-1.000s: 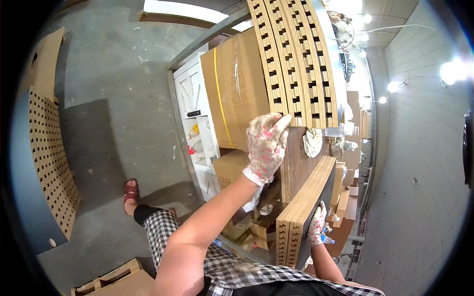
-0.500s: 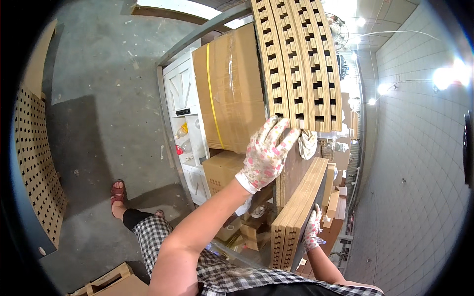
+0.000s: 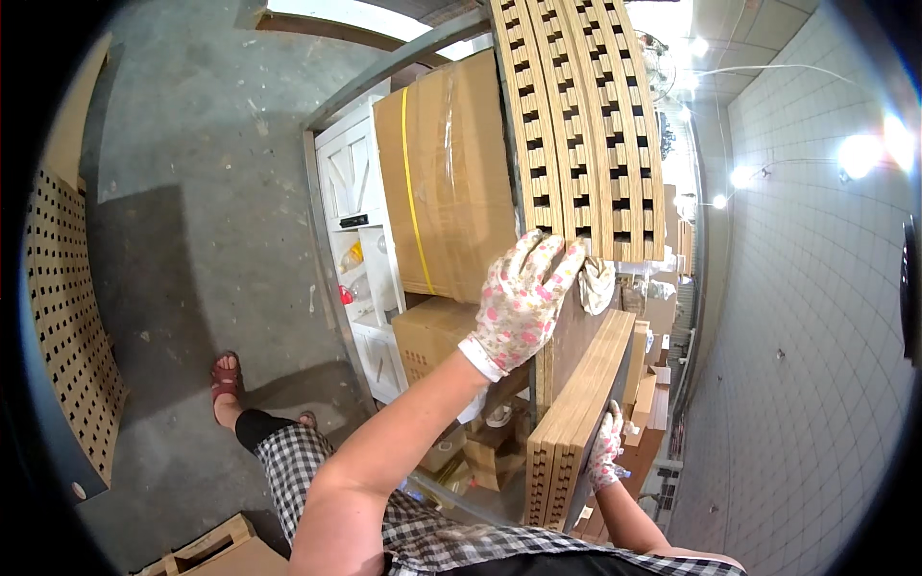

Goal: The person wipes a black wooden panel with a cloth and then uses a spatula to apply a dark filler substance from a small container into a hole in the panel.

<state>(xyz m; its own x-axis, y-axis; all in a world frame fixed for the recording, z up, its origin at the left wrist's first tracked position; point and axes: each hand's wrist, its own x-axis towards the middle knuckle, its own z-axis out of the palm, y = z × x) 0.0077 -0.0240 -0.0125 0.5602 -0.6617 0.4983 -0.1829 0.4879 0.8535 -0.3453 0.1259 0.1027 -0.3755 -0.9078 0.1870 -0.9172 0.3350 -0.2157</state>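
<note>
Head — two hands [image 3: 523,302], three board stacks [image 3: 586,144]

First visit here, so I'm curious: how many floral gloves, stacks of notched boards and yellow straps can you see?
Floral gloves: 2
Stacks of notched boards: 3
Yellow straps: 1
Total: 6

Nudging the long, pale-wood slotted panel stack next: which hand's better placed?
Probably the left hand: its gloved fingertips are at the near end of the slotted panel stack. The right hand is farther off, against the dark face of the shorter pale-wood stack.
</note>
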